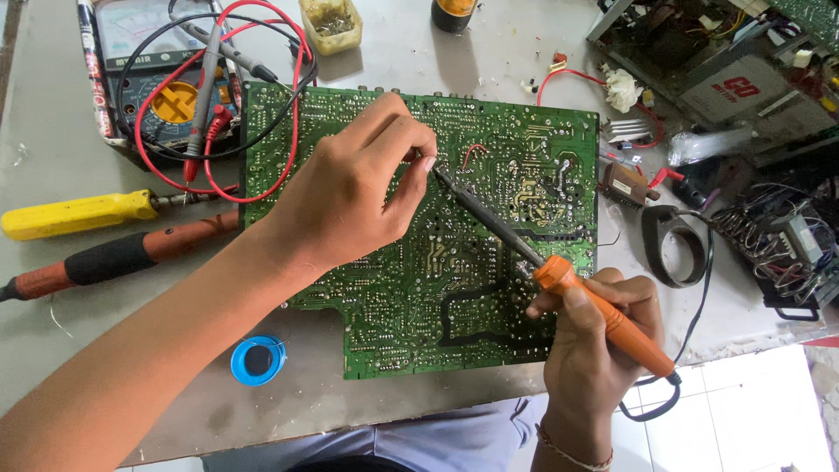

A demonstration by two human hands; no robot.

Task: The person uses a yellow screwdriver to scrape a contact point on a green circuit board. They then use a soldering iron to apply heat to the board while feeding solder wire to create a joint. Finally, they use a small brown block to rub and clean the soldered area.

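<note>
The work in hand appeared to be soldering a joint on the large green circuit board point(489, 288), which lay solder-side up on the grey workbench point(52, 149). The right hand point(599, 336) was wrapped firmly around the orange handle of a soldering iron point(559, 284), its dark tip reaching up and left to a point near the board's upper middle. The left hand point(350, 188) rested on the board, thumb and forefinger pinched narrowly together right at the iron's tip; whether they held a strand of solder wire was too small to tell. A blue solder spool point(258, 360) sat just off the board's lower left corner, an analogue multimeter point(162, 61) with red and black leads lay at the upper left, and a yellow-handled tool point(74, 214) lay beside it. The next move seemingly called for keeping the tip steady on that one pad without bridging neighbouring joints.
</note>
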